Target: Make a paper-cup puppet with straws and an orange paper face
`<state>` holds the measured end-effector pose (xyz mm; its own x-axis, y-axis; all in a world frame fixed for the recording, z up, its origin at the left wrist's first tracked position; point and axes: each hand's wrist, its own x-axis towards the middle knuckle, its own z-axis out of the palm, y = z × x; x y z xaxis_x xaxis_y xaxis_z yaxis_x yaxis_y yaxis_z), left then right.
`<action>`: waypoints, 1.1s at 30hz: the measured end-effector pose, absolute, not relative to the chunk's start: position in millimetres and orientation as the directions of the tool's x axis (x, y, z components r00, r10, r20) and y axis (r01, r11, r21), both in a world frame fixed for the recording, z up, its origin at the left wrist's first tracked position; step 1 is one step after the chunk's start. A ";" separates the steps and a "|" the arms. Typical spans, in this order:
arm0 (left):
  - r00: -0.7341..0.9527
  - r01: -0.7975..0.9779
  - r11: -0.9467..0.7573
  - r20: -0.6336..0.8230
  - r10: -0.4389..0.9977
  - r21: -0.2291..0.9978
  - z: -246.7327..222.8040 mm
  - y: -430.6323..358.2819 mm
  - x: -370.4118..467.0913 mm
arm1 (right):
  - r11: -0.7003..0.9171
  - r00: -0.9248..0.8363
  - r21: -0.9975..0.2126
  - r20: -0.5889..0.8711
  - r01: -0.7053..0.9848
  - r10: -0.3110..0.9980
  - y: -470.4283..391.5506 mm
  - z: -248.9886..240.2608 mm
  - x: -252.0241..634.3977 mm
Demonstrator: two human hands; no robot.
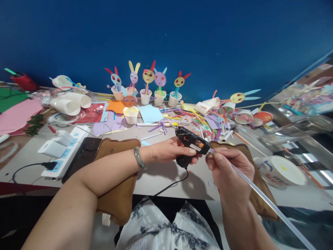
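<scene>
My left hand (177, 151) is wrapped round a black glue gun (196, 141), whose nozzle points up and to the left above the grey table. Between the thumb and fingers of my right hand (230, 165) is a long translucent glue stick (270, 201). Its tip is at the rear end of the gun; whether it is inside cannot be made out. The stick runs down to the lower right. A black cable hangs from the gun's handle and leads to the table's front edge.
Paper cups with rabbit-faced figures (148, 76) stand along the blue wall. Coloured sticks and paper scraps lie before them. At left are a power strip (62, 156) and a black phone (82, 159); at right, a white tub (279, 170). Brown pads (118, 180) lie beneath my arms.
</scene>
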<state>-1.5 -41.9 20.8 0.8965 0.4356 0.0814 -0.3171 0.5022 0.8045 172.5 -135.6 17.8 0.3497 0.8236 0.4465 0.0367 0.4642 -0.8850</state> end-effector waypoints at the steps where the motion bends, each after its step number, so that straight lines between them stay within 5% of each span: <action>1: 0.897 -0.314 0.502 0.077 0.436 0.806 20.9 -42.0 -1.7 | 0.470 0.339 -0.881 0.460 0.058 0.820 -136.1 18.7 174.2; 5: 0.900 -0.308 0.507 0.074 0.430 0.805 19.7 -42.1 -1.4 | 0.466 0.270 -0.876 0.481 0.121 0.834 -136.5 24.1 183.2; 11: 0.894 -0.327 0.441 0.122 0.430 0.836 16.6 -42.0 -0.4 | 0.349 0.195 -0.936 0.333 -0.054 0.923 -126.6 29.3 189.6; 19: 0.887 -0.302 0.349 0.128 0.444 0.887 19.5 -42.3 -3.6 | 0.398 0.292 -0.917 0.373 -0.028 0.881 -128.3 16.4 183.7; 33: 0.871 -0.288 0.311 0.113 0.477 0.906 20.6 -43.2 -2.9 | 0.160 0.105 -0.975 0.145 -0.154 0.984 -117.4 8.8 191.6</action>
